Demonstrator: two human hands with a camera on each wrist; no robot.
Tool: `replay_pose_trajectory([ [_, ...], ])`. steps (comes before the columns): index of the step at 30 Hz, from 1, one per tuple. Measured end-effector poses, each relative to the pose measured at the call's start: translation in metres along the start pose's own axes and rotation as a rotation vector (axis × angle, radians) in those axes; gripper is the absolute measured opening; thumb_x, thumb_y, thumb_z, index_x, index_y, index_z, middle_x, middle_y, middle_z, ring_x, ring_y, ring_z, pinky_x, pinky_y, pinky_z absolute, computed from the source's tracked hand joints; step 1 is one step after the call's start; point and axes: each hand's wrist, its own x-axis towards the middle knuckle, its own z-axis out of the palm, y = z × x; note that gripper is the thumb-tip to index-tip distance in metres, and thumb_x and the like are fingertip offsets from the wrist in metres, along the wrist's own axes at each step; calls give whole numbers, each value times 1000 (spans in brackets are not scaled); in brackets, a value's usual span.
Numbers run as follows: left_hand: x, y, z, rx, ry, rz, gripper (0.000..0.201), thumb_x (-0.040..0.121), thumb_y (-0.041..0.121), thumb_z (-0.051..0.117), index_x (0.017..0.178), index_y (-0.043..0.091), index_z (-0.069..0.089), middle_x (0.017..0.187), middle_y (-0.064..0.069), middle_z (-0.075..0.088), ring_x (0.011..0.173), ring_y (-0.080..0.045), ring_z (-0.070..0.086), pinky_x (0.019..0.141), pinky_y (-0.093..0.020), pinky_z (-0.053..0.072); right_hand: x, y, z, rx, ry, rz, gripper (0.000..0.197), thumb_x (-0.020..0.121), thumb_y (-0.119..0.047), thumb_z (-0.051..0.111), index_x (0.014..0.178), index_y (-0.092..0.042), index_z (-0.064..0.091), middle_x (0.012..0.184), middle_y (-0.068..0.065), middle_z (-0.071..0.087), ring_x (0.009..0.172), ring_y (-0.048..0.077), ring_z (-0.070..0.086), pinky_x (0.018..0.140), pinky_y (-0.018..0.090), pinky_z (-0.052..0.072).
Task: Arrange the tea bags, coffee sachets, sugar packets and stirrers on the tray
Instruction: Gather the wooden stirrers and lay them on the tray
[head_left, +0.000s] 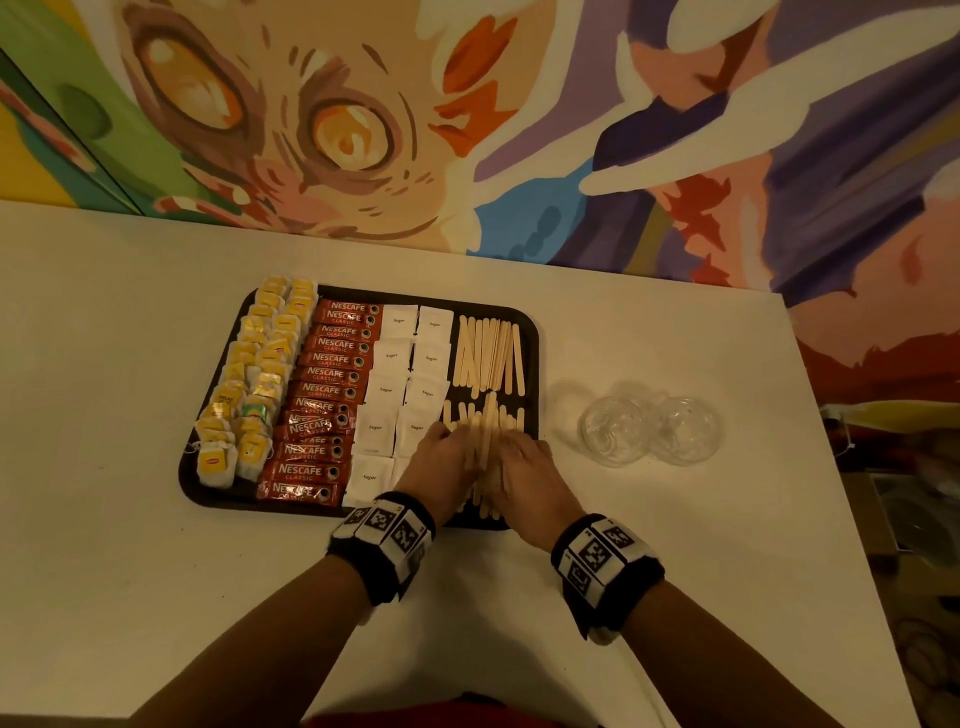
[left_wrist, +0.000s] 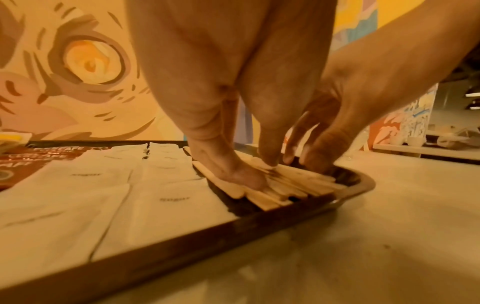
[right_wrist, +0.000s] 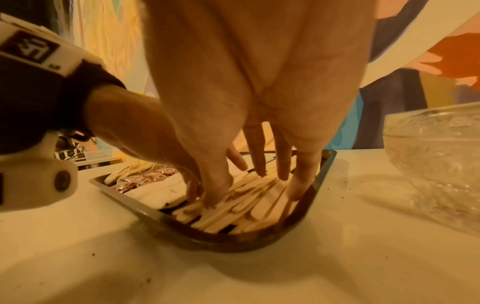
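Your white table (head_left: 156, 519) carries the dark tray (head_left: 531, 332) and, just right of it, two clear glass bowls (head_left: 649, 431).

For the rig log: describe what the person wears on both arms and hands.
Both hands, left hand and right hand, are bare: no gloves or sleeves. Each wrist carries a black fabric band, left wristband and right wristband, ringed with white blocks printed with black square fiducial markers. No cables visible.
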Motion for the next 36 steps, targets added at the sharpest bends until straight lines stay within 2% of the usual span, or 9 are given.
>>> replay_pose_trajectory([
  [3, -2, -2, 3, -14, -47, -45, 34, 95, 21, 56, 129, 15, 53, 129, -3, 55, 120, -21, 44, 101, -24, 34, -1, -2, 3, -46, -43, 0, 57, 88, -28, 68, 139, -22, 42, 145, 3, 36, 131, 24, 38, 111, 29, 30],
  [6, -5, -2, 4, -55, -65, -107, 32, 93, 21, 59, 124, 16, 54, 124, -4, 56, 118, -21, 46, 99, -25, 37, -2, -5, -3, 12, -28, 13, 45, 94, -23, 61, 137, -18, 46, 146, 6, 34, 131, 26, 36, 112, 29, 27],
  [11, -8, 7, 0, -66, -20, -68, 39, 94, 22, 59, 131, 10, 52, 128, -6, 55, 118, -22, 48, 99, -23, 32, -6, -11, -11, 49, -3, 3, 43, 97, -16, 56, 139, -14, 46, 145, 9, 35, 134, 23, 32, 114, 28, 23],
  [15, -14, 6, 1, -100, -84, -85, 48, 88, 25, 67, 132, 15, 50, 127, -6, 54, 116, -21, 47, 100, -24, 35, 0, -12, -11, 54, -38, 52, 50, 93, -22, 62, 139, -19, 42, 149, 8, 26, 131, 28, 36, 112, 35, 35],
  [19, -17, 5, 3, -138, -70, -108, 49, 89, 24, 66, 134, 17, 48, 130, -6, 48, 118, -21, 47, 101, -22, 35, 5, -14, -8, 39, -60, 67, 55, 95, -28, 60, 145, -19, 39, 150, 7, 24, 132, 30, 34, 113, 38, 36],
  [25, -24, -2, 5, -129, -33, -136, 57, 88, 23, 67, 139, 18, 44, 134, -6, 43, 118, -21, 49, 102, -24, 37, -7, -10, -6, -17, -68, 29, 42, 93, -14, 59, 133, -17, 49, 146, 8, 30, 127, 28, 34, 107, 30, 37],
  [29, -40, -13, -1, -212, 113, -154, 56, 88, 27, 67, 139, 21, 45, 127, 0, 47, 113, -15, 49, 103, -29, 42, -13, -10, -7, 71, 55, 54, 28, 97, -17, 54, 125, -17, 56, 142, 5, 35, 128, 24, 35, 104, 28, 39],
  [33, -64, -48, -26, -286, 352, -169, 37, 89, 23, 64, 126, 19, 57, 114, 2, 53, 98, -10, 50, 92, -32, 49, -22, -7, -7, 124, 144, 206, 36, 97, -18, 53, 133, -17, 51, 140, 5, 37, 127, 23, 39, 104, 30, 41],
  [36, -80, -89, -49, -283, 508, -250, 31, 89, 20, 66, 120, 16, 60, 115, -1, 54, 101, -11, 48, 83, -27, 46, -29, -9, -3, 200, 166, 327, 38, 97, -22, 55, 134, -16, 49, 138, 9, 40, 125, 28, 43, 104, 36, 43],
])
